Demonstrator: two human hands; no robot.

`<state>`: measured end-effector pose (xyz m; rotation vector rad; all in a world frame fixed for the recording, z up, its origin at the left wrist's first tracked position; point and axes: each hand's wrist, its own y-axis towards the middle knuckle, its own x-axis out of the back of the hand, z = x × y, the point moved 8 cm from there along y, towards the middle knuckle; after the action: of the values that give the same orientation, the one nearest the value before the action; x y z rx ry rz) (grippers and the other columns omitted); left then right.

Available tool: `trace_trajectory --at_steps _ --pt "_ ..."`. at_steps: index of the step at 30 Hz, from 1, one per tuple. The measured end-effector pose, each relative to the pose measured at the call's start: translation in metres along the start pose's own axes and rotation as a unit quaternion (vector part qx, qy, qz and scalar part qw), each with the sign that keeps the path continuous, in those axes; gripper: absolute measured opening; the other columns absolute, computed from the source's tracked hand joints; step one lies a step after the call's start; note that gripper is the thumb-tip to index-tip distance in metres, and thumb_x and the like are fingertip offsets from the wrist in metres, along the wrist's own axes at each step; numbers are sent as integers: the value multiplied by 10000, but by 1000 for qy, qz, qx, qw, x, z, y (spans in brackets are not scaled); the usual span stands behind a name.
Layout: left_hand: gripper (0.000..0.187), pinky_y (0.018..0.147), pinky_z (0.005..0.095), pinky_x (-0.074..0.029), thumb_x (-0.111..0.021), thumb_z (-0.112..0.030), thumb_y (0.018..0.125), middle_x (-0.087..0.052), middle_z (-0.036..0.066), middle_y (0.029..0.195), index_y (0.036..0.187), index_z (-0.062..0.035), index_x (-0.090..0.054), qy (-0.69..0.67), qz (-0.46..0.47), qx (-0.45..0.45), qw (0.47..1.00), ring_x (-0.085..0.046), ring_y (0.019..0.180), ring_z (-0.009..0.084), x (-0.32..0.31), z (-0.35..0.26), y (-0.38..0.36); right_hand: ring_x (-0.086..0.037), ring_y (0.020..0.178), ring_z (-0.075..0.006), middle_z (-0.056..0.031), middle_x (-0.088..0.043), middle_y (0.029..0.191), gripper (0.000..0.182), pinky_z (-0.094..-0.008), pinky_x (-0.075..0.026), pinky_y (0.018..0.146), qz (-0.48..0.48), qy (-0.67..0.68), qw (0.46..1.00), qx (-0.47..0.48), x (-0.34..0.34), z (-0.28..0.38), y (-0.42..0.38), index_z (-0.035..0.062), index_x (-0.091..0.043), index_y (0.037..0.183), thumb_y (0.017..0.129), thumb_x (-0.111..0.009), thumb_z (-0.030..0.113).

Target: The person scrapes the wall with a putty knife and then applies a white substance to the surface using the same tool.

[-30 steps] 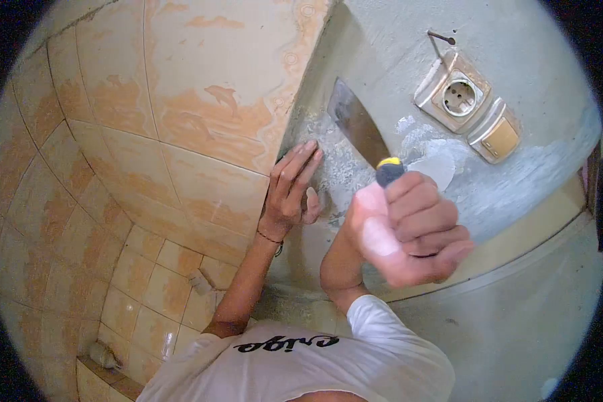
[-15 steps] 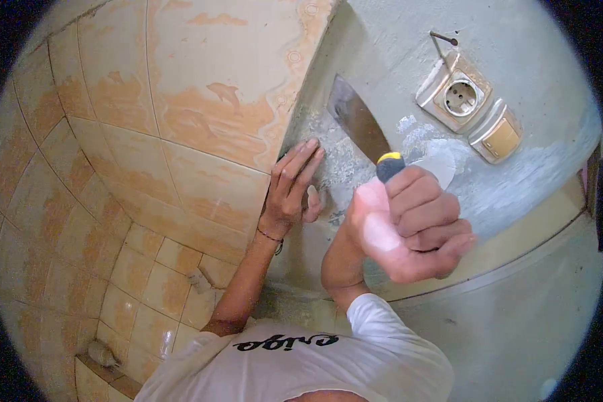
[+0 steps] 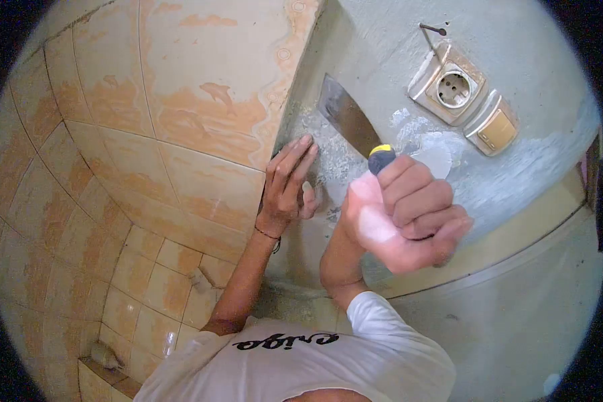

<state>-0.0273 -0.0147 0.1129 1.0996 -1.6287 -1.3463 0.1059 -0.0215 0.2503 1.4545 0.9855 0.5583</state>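
My right hand [image 3: 412, 211] is wrapped round the grey and yellow handle of a putty knife [image 3: 348, 119]. Its wide metal blade points up and left, over a rough patch of wall [image 3: 338, 161] where the paint is worn to bare, speckled plaster. My left hand [image 3: 288, 181] rests with fingers stretched out at the edge where the tiled wall meets the painted one. It holds nothing and lies to the left of the blade.
A wall socket [image 3: 453, 89] and a light switch [image 3: 494, 130] sit right of the blade, below a nail [image 3: 433, 29] in the wall. Tiles with dolphin pictures [image 3: 218, 94] cover the left wall. A pale rounded object [image 3: 105, 354] stands on a ledge at lower left.
The view has shifted slightly, so the wall fittings and the putty knife appear a little further left. My right hand keeps its grip; my left hand stays at the wall edge.
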Motion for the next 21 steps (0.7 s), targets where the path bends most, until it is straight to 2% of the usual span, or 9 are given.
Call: trace_trajectory --at_steps 1,3,10,11,13,14,16,21 --pt "473 1032 390 -387 -442 -142 847 -501 146 1347 1284 15 -532 11 1 -3 1000 -485 1217 306 0 1 1 -207 401 -86 31 -294 508 390 -263 -195 409 0 1 1000 2 8 7 3 144 -346 620 986 -341 281" --pt "476 1032 390 -389 -443 -133 840 -502 147 1346 1283 15 -532 5 5 -4 1000 -487 1215 307 1 -1 2 -214 402 -75 39 -294 511 366 -260 -202 409 -34 18 995 91 28 38 7 149 -358 636 975 -352 285" --pt "493 1027 389 -397 -446 -115 807 -515 147 1334 1274 12 -543 9 -3 -2 1000 -500 1204 310 1 0 4 -205 398 -64 49 -278 506 352 -248 -195 410 -52 -111 992 40 27 27 7 163 -353 635 965 -371 284" --pt "493 1027 389 -397 -446 -115 807 -515 147 1334 1274 12 -543 8 -3 -2 1000 -500 1204 310 1 -1 4 -205 398 -64 49 -278 506 352 -248 -195 410 -52 -112 992 40 25 28 7 163 -353 635 965 -371 284" --pt "505 1027 389 -397 -437 -112 793 -515 147 1333 1270 13 -548 5 -15 -7 1000 -495 1210 307 0 0 4 -197 397 -66 47 -276 507 358 -249 -185 408 -113 -17 985 126 28 41 5 164 -346 632 968 -364 284" --pt "505 1027 389 -397 -437 -112 793 -515 147 1333 1270 13 -548 6 -14 -4 1000 -495 1210 307 0 0 2 -197 397 -66 47 -276 507 358 -249 -185 408 -113 -17 986 123 21 31 2 164 -346 632 968 -364 284" --pt "531 1029 389 -395 -445 -102 765 -515 146 1334 1274 13 -544 16 -17 -6 1000 -491 1216 304 0 1 1 -197 406 -65 47 -278 520 362 -255 -182 412 -88 -22 995 -48 -4 -22 -2 165 -341 630 971 -356 282" --pt "561 1034 393 -390 -478 -101 736 -508 146 1339 1283 12 -536 12 -6 -2 1000 -491 1212 303 0 1 3 -181 405 -67 46 -250 505 356 -257 -174 416 -62 -5 998 29 7 9 4 166 -334 630 969 -370 270"
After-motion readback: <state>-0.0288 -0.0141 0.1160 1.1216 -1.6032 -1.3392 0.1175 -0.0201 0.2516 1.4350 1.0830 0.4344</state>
